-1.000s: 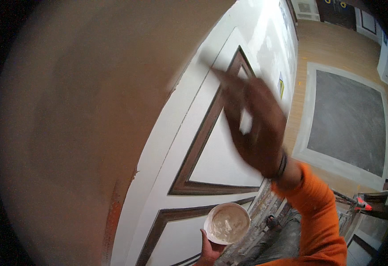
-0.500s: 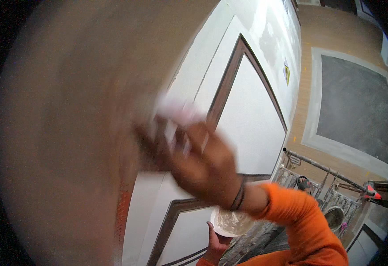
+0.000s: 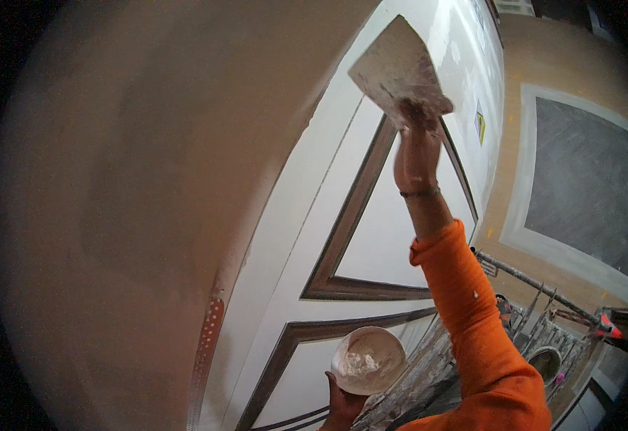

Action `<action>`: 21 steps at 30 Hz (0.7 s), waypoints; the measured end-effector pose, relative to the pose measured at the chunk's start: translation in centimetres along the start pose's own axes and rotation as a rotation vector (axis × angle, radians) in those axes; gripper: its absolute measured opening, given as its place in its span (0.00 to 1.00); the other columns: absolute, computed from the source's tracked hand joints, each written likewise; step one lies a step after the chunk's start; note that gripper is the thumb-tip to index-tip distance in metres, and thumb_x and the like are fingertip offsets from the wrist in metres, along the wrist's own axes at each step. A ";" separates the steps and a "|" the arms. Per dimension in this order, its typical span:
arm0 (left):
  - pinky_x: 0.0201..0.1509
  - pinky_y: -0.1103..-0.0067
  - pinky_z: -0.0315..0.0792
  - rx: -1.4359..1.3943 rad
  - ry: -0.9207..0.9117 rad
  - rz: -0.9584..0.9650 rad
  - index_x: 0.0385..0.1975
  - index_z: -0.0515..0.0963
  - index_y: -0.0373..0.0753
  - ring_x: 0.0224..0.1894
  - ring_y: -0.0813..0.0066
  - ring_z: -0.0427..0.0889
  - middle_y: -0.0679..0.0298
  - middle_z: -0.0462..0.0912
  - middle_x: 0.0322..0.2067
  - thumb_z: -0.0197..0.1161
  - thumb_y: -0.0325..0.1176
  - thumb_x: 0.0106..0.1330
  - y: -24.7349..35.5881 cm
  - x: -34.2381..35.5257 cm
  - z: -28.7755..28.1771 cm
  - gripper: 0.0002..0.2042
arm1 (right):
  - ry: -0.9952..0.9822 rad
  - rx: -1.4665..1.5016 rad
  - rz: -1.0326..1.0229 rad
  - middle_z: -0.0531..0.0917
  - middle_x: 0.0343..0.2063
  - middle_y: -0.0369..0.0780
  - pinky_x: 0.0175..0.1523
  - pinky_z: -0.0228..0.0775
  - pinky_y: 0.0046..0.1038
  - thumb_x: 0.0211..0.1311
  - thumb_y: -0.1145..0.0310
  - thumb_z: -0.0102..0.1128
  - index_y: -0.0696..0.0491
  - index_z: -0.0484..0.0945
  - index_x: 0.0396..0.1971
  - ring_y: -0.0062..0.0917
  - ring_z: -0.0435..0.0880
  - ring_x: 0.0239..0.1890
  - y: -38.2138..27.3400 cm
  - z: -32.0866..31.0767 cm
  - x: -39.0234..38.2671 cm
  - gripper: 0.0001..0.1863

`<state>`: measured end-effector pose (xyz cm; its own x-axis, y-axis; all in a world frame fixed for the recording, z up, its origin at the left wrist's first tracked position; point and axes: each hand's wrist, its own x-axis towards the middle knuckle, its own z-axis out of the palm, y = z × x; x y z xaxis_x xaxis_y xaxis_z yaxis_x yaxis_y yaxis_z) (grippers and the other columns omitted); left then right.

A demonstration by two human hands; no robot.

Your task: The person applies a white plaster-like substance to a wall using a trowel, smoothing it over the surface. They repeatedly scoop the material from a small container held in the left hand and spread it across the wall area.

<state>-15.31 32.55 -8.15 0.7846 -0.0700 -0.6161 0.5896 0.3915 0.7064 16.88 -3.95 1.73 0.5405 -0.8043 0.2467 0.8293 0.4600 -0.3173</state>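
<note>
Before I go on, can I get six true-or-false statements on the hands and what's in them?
1. The right hand holds a broad scraper. True.
2. The left hand holds a white bowl. True.
3. The white bowl is empty. False: pale paste is in it.
4. The broad scraper dips into the white bowl. False: it is apart from it.
5. The right sleeve is orange. True.
6. Both hands grip the broad scraper. False: only the right does.

broad scraper (image 3: pixel 394 65): dull metal-look blade, smeared | near bowl (image 3: pixel 339 359): smooth, pale | putty (image 3: pixel 373 358): creamy, lumpy | sleeve (image 3: pixel 475 323): matt orange cloth | mouldings (image 3: pixel 352 213): brown, wood-look | left surface (image 3: pixel 141 179): matt brown | right floor panel (image 3: pixel 587 187): matt grey, scuffed
</note>
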 end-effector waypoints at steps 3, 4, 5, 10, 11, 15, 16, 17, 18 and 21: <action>0.73 0.52 0.54 -0.048 0.010 0.019 0.73 0.50 0.51 0.71 0.54 0.58 0.59 0.56 0.71 0.40 0.71 0.65 -0.7 -0.3 0.8 0.41 | -0.008 0.196 0.102 0.75 0.50 0.39 0.65 0.58 0.39 0.60 0.63 0.66 0.54 0.72 0.54 0.28 0.69 0.57 0.7 1.7 0.3 0.24; 0.73 0.52 0.54 -0.036 0.006 0.032 0.73 0.50 0.51 0.71 0.55 0.58 0.59 0.56 0.71 0.40 0.71 0.65 -0.9 -0.4 0.9 0.41 | 0.008 0.235 0.130 0.74 0.52 0.39 0.65 0.58 0.40 0.59 0.62 0.67 0.54 0.71 0.55 0.29 0.68 0.58 0.3 2.5 -0.4 0.26; 0.73 0.53 0.54 -0.056 -0.005 0.037 0.73 0.51 0.50 0.71 0.55 0.58 0.59 0.56 0.71 0.40 0.71 0.65 -1.2 -0.4 0.9 0.41 | -0.040 0.199 0.149 0.73 0.53 0.40 0.67 0.57 0.42 0.56 0.61 0.70 0.54 0.71 0.56 0.32 0.66 0.62 -0.5 2.9 -1.6 0.29; 0.73 0.53 0.54 -0.151 -0.018 0.044 0.72 0.51 0.49 0.71 0.55 0.58 0.59 0.57 0.70 0.39 0.70 0.67 -1.1 -0.1 -1.4 0.41 | -0.002 0.006 0.190 0.81 0.49 0.44 0.67 0.63 0.40 0.65 0.56 0.61 0.56 0.77 0.52 0.34 0.75 0.57 0.4 4.4 -12.2 0.23; 0.73 0.54 0.55 -0.178 -0.046 0.033 0.72 0.51 0.49 0.71 0.55 0.59 0.59 0.58 0.70 0.39 0.70 0.67 -1.6 0.2 -1.4 0.40 | -0.057 0.202 0.243 0.79 0.52 0.44 0.69 0.62 0.42 0.63 0.59 0.65 0.56 0.77 0.52 0.35 0.72 0.61 -1.1 4.8 -13.7 0.22; 0.72 0.55 0.58 -0.283 -0.078 -0.019 0.72 0.53 0.47 0.69 0.55 0.62 0.58 0.61 0.69 0.40 0.69 0.68 -1.6 1.3 -3.8 0.39 | -0.290 -0.007 0.011 0.82 0.52 0.43 0.69 0.60 0.45 0.60 0.58 0.66 0.53 0.82 0.48 0.38 0.75 0.61 -1.9 5.3 -21.5 0.19; 0.71 0.55 0.59 -0.327 -0.068 -0.054 0.71 0.53 0.46 0.69 0.54 0.63 0.58 0.62 0.68 0.40 0.68 0.68 -1.2 0.4 -2.4 0.39 | -0.343 -0.051 0.052 0.83 0.52 0.42 0.69 0.59 0.44 0.59 0.60 0.66 0.52 0.83 0.47 0.38 0.75 0.62 -2.7 5.0 -23.6 0.18; 0.70 0.56 0.60 -0.240 0.047 -0.029 0.71 0.54 0.46 0.68 0.54 0.63 0.58 0.63 0.67 0.41 0.68 0.68 -0.8 0.2 -0.7 0.39 | -0.392 -0.086 0.126 0.83 0.52 0.40 0.69 0.59 0.42 0.58 0.65 0.66 0.51 0.84 0.45 0.38 0.74 0.63 -3.2 4.7 -25.5 0.15; 0.71 0.56 0.59 -0.182 0.062 -0.016 0.71 0.55 0.45 0.68 0.54 0.63 0.58 0.63 0.67 0.41 0.68 0.68 -0.8 0.3 -2.8 0.39 | -0.463 -0.096 0.179 0.84 0.50 0.39 0.68 0.60 0.41 0.51 0.67 0.70 0.50 0.84 0.45 0.38 0.73 0.63 -4.3 5.0 -26.5 0.18; 0.71 0.55 0.57 -0.207 0.059 0.042 0.71 0.55 0.45 0.68 0.54 0.63 0.57 0.64 0.67 0.40 0.68 0.68 -0.7 0.9 -2.4 0.39 | -0.437 -0.081 0.195 0.84 0.50 0.42 0.67 0.62 0.44 0.63 0.61 0.62 0.53 0.82 0.49 0.38 0.77 0.59 -4.2 3.2 -26.6 0.18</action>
<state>-15.43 34.45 -10.07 0.7916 0.0019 -0.6111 0.4998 0.5734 0.6492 -0.52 16.72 -0.53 0.7084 -0.4643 0.5316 0.7020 0.5418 -0.4622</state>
